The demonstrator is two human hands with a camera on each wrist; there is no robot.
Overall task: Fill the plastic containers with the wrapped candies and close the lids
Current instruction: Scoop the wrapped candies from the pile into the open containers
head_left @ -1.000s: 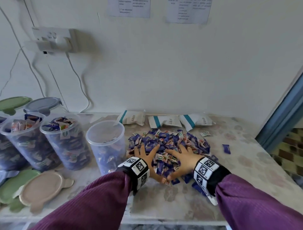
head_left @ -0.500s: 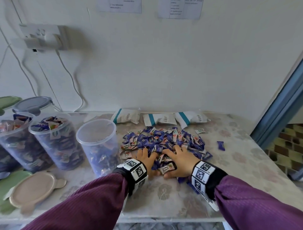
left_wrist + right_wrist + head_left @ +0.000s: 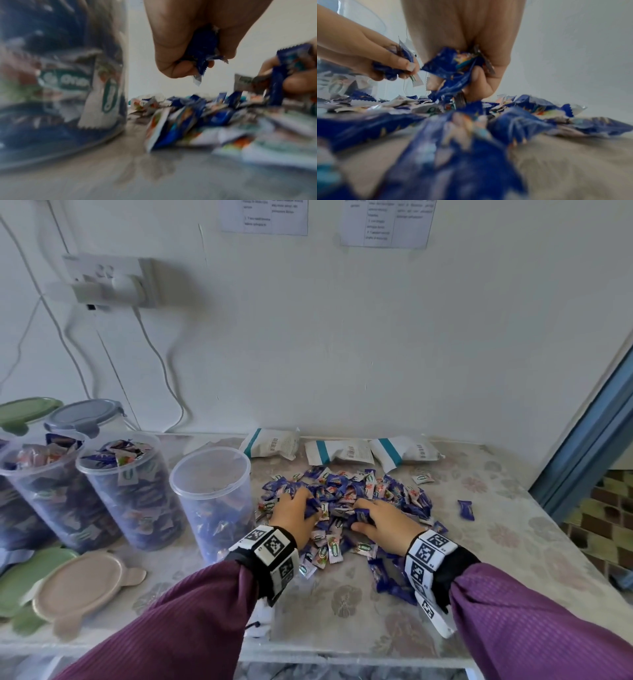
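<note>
A heap of blue and white wrapped candies (image 3: 356,494) lies on the flowered tabletop (image 3: 342,607). My left hand (image 3: 297,510) sits at the heap's left side, its fingers curled round a bunch of candies (image 3: 202,50). My right hand (image 3: 380,517) is on the heap's near middle and grips another bunch (image 3: 453,67). Just left of the heap stands an open clear container (image 3: 212,501), partly filled. Two fuller open containers (image 3: 130,491) stand further left. A beige lid (image 3: 80,585) lies near the front edge.
Three white and teal bags (image 3: 337,451) lie along the wall behind the heap. A single blue candy (image 3: 466,509) lies apart to the right. Green lids (image 3: 20,583) lie at the far left. Two lidded containers (image 3: 84,416) stand at the back left. The table ends at the right by a blue frame (image 3: 589,440).
Both hands lay spread flat on the near part of the heap; now their fingers have curled and closed round bunches of candies, and the hands have lifted slightly and drawn apart.
</note>
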